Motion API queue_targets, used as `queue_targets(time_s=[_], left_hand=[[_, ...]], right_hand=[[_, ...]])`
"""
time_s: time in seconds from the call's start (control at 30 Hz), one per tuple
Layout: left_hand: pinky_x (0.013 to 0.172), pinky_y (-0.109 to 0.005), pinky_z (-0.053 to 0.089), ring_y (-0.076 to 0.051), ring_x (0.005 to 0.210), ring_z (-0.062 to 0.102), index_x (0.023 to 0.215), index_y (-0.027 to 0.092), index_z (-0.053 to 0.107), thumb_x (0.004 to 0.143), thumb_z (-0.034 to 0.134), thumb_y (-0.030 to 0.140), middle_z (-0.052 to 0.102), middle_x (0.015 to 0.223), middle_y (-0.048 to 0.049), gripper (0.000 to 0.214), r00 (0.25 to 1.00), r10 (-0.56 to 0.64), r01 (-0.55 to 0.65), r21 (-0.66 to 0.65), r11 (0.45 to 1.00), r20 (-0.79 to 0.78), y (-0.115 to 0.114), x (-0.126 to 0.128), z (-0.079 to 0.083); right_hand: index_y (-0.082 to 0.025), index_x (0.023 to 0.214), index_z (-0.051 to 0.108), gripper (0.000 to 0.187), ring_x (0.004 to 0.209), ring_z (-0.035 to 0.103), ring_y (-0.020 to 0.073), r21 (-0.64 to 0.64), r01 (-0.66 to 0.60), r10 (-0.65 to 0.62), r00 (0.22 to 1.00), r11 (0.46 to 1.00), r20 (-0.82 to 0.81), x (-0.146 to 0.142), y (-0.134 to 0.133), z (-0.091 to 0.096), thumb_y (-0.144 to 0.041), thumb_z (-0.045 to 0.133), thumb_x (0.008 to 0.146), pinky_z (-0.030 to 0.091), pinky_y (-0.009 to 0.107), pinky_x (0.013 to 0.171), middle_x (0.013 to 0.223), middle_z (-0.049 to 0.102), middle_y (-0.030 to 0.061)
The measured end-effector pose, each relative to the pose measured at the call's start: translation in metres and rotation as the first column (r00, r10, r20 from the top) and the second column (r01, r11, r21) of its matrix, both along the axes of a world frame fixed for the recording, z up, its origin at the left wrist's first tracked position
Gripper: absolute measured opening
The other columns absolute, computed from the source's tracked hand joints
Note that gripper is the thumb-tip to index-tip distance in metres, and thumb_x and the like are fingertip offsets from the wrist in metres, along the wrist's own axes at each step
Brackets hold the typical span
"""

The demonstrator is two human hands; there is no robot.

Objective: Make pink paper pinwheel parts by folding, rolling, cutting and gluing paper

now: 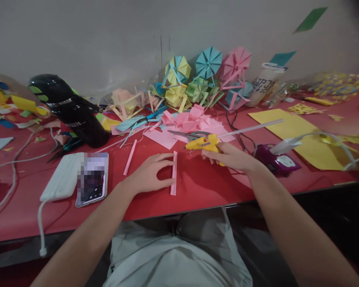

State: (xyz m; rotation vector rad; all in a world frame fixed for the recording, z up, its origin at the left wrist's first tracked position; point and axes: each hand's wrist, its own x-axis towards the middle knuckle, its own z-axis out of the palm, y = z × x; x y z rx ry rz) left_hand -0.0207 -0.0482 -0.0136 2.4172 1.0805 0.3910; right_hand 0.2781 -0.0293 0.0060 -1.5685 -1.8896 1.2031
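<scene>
From the pink strip (174, 179) that the left hand (151, 173) touches, bare table (203, 183) leaves passage toward 4 o'clock, nearer than the right hand's (224, 154) glue gun (202, 142). Pink paper pieces (191, 118) block 12 to 1, a purple device (265, 157) 3, a phone (98, 187) 9, a loose strip (130, 157) 10.

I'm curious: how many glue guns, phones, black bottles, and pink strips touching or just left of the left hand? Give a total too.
Yellow glue gun: 1, in the right hand
Phone: 1
Black bottle: 1
Pink strips: 2, one touched by the left hand, one to its left
Total: 5
</scene>
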Motion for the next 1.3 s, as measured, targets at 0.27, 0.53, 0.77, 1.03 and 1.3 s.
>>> queue_targets(time_s=[0.27, 0.53, 0.77, 1.03, 1.3], left_hand=[[0.118, -0.053, 0.036, -0.032, 0.14, 0.047, 0.131, 0.024, 0.061, 0.084, 0.069, 0.052, 0.055, 0.148, -0.0098, 0.056, 1.0, -0.007, 0.006, 0.016, 1.0, 0.017, 0.001, 0.0, -0.001], [0.117, -0.05, 0.038, -0.032, 0.138, 0.049, 0.131, 0.023, 0.06, 0.083, 0.07, 0.052, 0.056, 0.147, -0.0099, 0.057, 1.0, -0.007, 0.006, 0.029, 1.0, 0.02, 0.001, 0.0, -0.001], [0.117, -0.051, 0.037, -0.031, 0.139, 0.048, 0.132, 0.022, 0.059, 0.083, 0.07, 0.051, 0.056, 0.147, -0.0098, 0.057, 1.0, -0.005, 0.004, 0.027, 1.0, 0.018, 0.001, 0.0, -0.001], [0.117, -0.052, 0.037, -0.031, 0.139, 0.048, 0.131, 0.025, 0.06, 0.084, 0.069, 0.052, 0.056, 0.147, -0.0088, 0.055, 0.999, -0.01, 0.009, 0.023, 1.0, 0.03, 0.001, 0.0, -0.001], [0.118, -0.051, 0.037, -0.031, 0.139, 0.048, 0.132, 0.024, 0.06, 0.084, 0.068, 0.054, 0.056, 0.147, -0.0095, 0.057, 0.999, -0.014, 0.013, 0.025, 1.0, 0.037, 0.001, -0.001, -0.003]], right_hand=[[-0.017, 0.088, 0.066, 0.047, 0.073, 0.062, 0.0177, 0.003, -0.116, 0.116, 0.993, 0.993, 0.019, -0.017, 0.002, -0.001, -0.064, 0.058, 0.086, 0.047, 0.027, 0.064, 0.082, 0.069, 0.0071], [-0.018, 0.091, 0.065, 0.045, 0.064, 0.056, 0.0153, -0.011, -0.103, 0.103, 0.994, 0.995, 0.018, -0.019, 0.001, -0.003, -0.063, 0.057, 0.086, 0.044, 0.026, 0.056, 0.076, 0.065, 0.0047], [-0.019, 0.085, 0.066, 0.048, 0.063, 0.053, 0.0151, 0.004, -0.147, 0.146, 0.989, 0.989, 0.024, -0.017, 0.001, -0.003, -0.066, 0.057, 0.084, 0.043, 0.026, 0.057, 0.07, 0.06, 0.0027], [-0.019, 0.088, 0.068, 0.053, 0.06, 0.051, 0.0151, -0.016, -0.152, 0.153, 0.987, 0.988, 0.058, -0.015, 0.0, -0.003, -0.07, 0.054, 0.085, 0.042, 0.027, 0.055, 0.066, 0.058, 0.0024], [-0.018, 0.086, 0.067, 0.055, 0.056, 0.05, 0.0132, -0.077, -0.161, 0.166, 0.984, 0.984, 0.058, -0.015, -0.004, 0.001, -0.071, 0.055, 0.083, 0.04, 0.026, 0.051, 0.063, 0.056, 0.0014]])
